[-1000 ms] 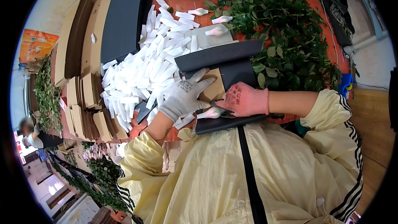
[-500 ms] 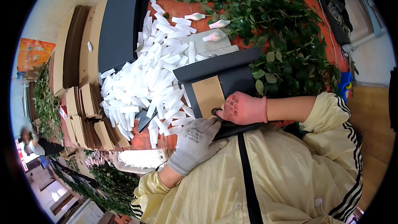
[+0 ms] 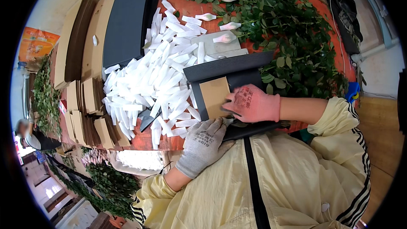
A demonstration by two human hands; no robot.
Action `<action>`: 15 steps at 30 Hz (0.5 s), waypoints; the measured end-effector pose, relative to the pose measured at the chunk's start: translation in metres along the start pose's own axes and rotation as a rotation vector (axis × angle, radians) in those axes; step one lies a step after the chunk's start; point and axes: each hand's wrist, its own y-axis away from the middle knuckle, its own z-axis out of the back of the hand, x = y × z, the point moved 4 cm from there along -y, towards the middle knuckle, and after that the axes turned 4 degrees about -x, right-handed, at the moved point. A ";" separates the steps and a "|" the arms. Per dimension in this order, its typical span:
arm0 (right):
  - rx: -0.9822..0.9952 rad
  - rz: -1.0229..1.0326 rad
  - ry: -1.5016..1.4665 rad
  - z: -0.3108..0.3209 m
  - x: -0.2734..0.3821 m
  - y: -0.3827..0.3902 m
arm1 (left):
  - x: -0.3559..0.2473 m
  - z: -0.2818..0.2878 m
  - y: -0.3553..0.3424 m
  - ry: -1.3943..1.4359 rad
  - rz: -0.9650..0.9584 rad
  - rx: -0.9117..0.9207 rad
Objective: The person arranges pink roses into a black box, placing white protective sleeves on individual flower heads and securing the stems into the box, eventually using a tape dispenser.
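Our left hand lies near the cardboard, our right hand curls at its edge; we cannot tell whether either grips, but should press lightly.

Reading the view as a dial, we count two gloved hands: one left hand at six o'clock, one right hand at three. One brown card lies near the centre. At twelve we make out seven netted rosebuds; at ten, two tall cardboard stacks, one orange poster and white sleeves, too many for us to count.
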 end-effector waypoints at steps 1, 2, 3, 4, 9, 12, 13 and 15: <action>-0.076 0.062 0.062 0.002 0.001 -0.002 | 0.001 -0.002 0.000 -0.031 0.005 0.029; -0.119 0.112 0.130 -0.001 0.004 -0.006 | 0.001 -0.002 0.000 0.004 0.004 0.025; -0.248 0.182 0.193 -0.001 0.005 -0.007 | 0.001 -0.003 0.000 0.021 0.011 0.039; -0.159 0.159 0.240 -0.011 0.005 -0.012 | 0.001 -0.002 0.000 0.028 0.007 0.034; -0.074 0.047 0.036 -0.034 0.001 -0.013 | -0.001 -0.001 0.000 0.009 -0.009 0.030; -0.209 0.170 0.079 0.007 -0.005 -0.004 | -0.003 0.003 -0.005 0.000 -0.036 0.033; -0.216 0.134 -0.014 0.029 -0.014 -0.002 | -0.003 0.004 -0.006 -0.017 -0.027 0.051; -0.395 0.124 -0.058 0.084 -0.038 -0.006 | -0.004 0.006 -0.007 -0.013 -0.038 0.032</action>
